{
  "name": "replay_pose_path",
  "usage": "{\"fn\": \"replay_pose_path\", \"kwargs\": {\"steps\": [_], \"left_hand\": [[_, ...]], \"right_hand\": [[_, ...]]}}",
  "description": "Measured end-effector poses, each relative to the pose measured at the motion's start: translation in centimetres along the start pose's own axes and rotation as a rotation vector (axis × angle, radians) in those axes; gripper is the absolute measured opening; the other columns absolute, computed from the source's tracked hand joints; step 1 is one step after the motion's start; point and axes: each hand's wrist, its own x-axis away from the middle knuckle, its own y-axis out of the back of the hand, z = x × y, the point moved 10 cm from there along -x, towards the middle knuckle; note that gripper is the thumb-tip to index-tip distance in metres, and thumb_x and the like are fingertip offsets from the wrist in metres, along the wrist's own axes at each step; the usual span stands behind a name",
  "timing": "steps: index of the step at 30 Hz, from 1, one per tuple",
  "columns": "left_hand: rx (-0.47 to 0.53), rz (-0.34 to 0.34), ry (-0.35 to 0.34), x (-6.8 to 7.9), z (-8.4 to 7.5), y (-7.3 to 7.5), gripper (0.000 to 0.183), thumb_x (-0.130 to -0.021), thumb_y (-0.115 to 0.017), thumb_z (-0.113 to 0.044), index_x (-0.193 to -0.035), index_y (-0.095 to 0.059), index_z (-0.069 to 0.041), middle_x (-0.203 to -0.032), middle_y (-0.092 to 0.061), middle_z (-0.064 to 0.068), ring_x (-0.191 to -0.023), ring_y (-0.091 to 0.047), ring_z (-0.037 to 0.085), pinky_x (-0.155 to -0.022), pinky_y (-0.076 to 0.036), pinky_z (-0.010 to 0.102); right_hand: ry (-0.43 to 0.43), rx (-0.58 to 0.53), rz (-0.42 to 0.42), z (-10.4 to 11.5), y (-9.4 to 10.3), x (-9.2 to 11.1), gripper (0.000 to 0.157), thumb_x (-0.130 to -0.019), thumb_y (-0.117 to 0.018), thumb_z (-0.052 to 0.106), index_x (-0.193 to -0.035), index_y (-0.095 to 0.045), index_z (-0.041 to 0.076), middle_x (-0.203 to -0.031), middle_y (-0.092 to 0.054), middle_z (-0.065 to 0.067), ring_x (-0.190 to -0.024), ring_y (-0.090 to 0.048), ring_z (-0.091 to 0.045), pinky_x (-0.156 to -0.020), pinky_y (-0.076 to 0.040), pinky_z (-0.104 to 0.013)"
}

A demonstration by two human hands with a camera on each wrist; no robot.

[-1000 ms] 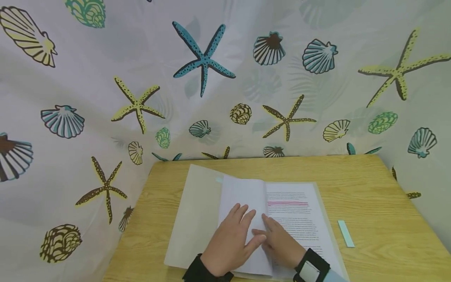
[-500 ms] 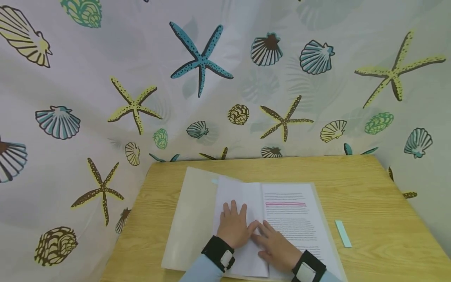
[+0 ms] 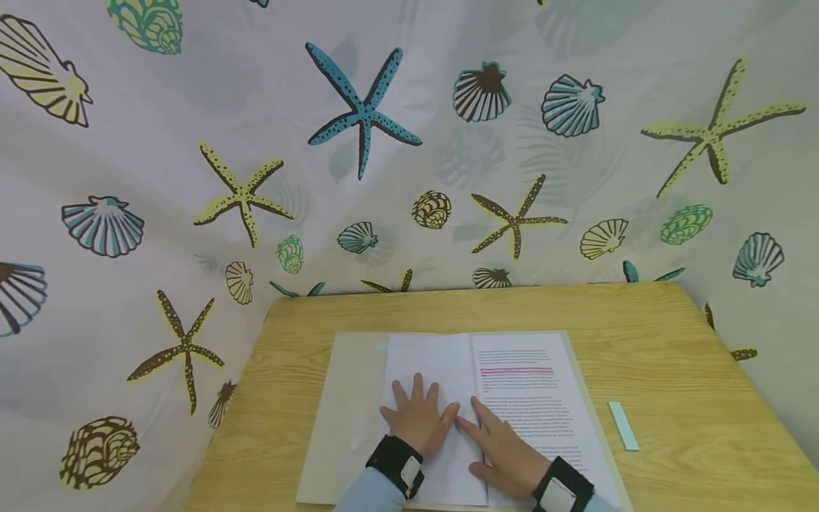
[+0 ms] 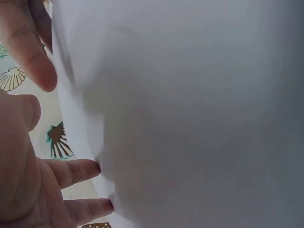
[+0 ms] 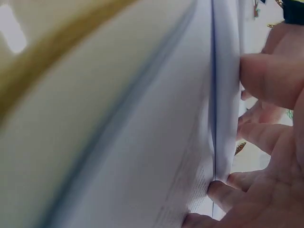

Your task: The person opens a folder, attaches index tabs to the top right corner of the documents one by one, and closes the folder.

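Observation:
A folder (image 3: pixel 345 405) with a pale, see-through cover lies opened flat on the table, holding paper sheets. Its left-hand page (image 3: pixel 429 352) is blank white; the right-hand page (image 3: pixel 518 398) carries printed text with a pink highlighted line. My left hand (image 3: pixel 419 419) rests spread on the blank page, fingertips pressing the paper, as the left wrist view also shows. My right hand (image 3: pixel 508 455) lies by the fold between the pages, fingers extended and touching the paper there. In the right wrist view the fingertips (image 5: pixel 221 190) meet the sheets along the fold.
A light blue paper strip (image 3: pixel 623 425) lies on the wooden table (image 3: pixel 691 370) right of the folder. A small pale blue tab (image 3: pixel 382 346) shows near the top of the left cover. A curtain (image 3: pixel 397 156) printed with shells and starfish hangs behind the table.
My left hand has shifted left and spread over the blank page. The page and left cover, earlier lifted at the top, now lie flatter. My right hand has stayed near the fold.

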Motion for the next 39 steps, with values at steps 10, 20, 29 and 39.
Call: {"fn": "replay_pose_path", "kwargs": {"steps": [10,20,29,39], "left_hand": [[-0.033,-0.079,-0.030,0.4,0.0,-0.1,0.069,-0.092,-0.040,-0.066,-0.133,-0.057,-0.013,-0.142,-0.044,0.022,-0.129,-0.034,0.053,-0.089,-0.034,0.073],[0.040,-0.067,-0.072,1.7,-1.0,1.4,0.068,-0.094,-0.044,-0.060,-0.132,-0.056,-0.006,-0.141,-0.044,0.028,-0.132,-0.031,0.052,-0.098,-0.028,0.070],[0.028,-0.078,-0.084,2.0,-1.5,2.4,0.068,-0.093,-0.044,-0.063,-0.130,-0.059,-0.008,-0.141,-0.045,0.025,-0.134,-0.031,0.049,-0.100,-0.027,0.068],[0.026,-0.083,-0.083,2.4,-1.7,3.3,0.067,-0.093,-0.045,-0.062,-0.130,-0.059,-0.008,-0.141,-0.045,0.024,-0.134,-0.030,0.049,-0.101,-0.026,0.067]], "right_hand": [[-0.069,-0.119,-0.006,-1.3,0.8,1.0,0.064,-0.092,-0.063,0.034,-0.148,-0.038,0.015,-0.157,-0.015,-0.020,-0.139,-0.026,-0.043,-0.102,-0.031,-0.061],[-0.239,-0.121,-0.152,-5.5,7.1,6.2,0.057,-0.095,-0.060,0.034,-0.143,-0.043,0.008,-0.152,-0.028,-0.020,-0.133,-0.036,-0.043,-0.097,-0.038,-0.060],[-0.514,-0.102,-0.233,-12.7,10.7,11.7,0.060,-0.098,-0.052,0.038,-0.139,-0.042,-0.004,-0.139,-0.039,-0.033,-0.120,-0.045,-0.050,-0.086,-0.043,-0.062],[-0.652,-0.049,-0.222,-18.0,11.2,14.1,0.077,-0.097,-0.049,0.046,-0.133,-0.036,-0.020,-0.122,-0.048,-0.043,-0.109,-0.049,-0.057,-0.080,-0.045,-0.062]]}}
